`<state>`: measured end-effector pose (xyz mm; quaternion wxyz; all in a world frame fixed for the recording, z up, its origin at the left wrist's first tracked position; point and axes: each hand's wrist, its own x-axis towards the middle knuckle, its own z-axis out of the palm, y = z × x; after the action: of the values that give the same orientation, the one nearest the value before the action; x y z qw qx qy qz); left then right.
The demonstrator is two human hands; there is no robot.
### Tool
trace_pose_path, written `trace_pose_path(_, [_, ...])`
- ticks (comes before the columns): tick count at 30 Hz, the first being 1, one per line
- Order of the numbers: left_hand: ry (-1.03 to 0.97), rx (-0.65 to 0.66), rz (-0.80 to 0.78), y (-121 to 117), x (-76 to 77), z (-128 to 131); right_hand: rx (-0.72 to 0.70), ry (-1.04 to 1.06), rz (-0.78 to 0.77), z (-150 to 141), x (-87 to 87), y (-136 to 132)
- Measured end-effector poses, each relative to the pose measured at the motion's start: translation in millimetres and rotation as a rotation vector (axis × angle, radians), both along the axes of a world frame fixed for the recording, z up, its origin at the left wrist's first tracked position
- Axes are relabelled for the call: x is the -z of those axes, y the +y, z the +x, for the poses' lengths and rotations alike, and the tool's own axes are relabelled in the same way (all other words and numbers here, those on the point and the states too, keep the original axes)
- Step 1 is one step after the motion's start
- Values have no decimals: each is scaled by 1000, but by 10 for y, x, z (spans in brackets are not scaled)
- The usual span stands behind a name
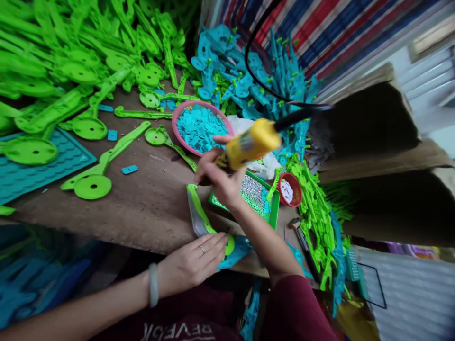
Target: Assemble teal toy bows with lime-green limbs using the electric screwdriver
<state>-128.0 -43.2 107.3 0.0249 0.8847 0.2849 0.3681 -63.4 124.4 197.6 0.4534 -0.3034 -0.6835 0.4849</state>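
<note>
In my right hand is a yellow electric screwdriver, gripped near its dark front end and blurred. Its tip is by the far end of a long lime-green plastic piece, but I cannot tell whether they touch. A translucent grey curved strip runs along that piece's left side. My left hand, fingers close together, holds the round near end of the green piece at the table's front edge; the thumb is hidden. A blue plastic part shows beside those fingers. A green basket of small shiny metal pieces, perhaps screws, lies beyond my right forearm.
Lime-green parts pile up at the back left, blue parts behind. A pink basket holds small blue pieces, a red basket white ones. A hammer lies at right. A black cable hangs to the screwdriver.
</note>
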Motion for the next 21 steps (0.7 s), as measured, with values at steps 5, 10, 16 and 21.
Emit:
trace_pose_path(5, [100, 19, -98, 11, -107, -708, 342, -25, 119, 1035, -562, 54])
trace_pose_path(10, [145, -9, -114, 58, -297, -556, 659, -137, 118, 2097, -214, -21])
trace_pose_path(16, [294, 47, -251, 149, -127, 300, 634, -619, 237, 2635, -115, -613])
trace_pose_path(21, [241, 143, -301, 161, 98, 146, 227, -1053, 352, 2964, -95, -1575])
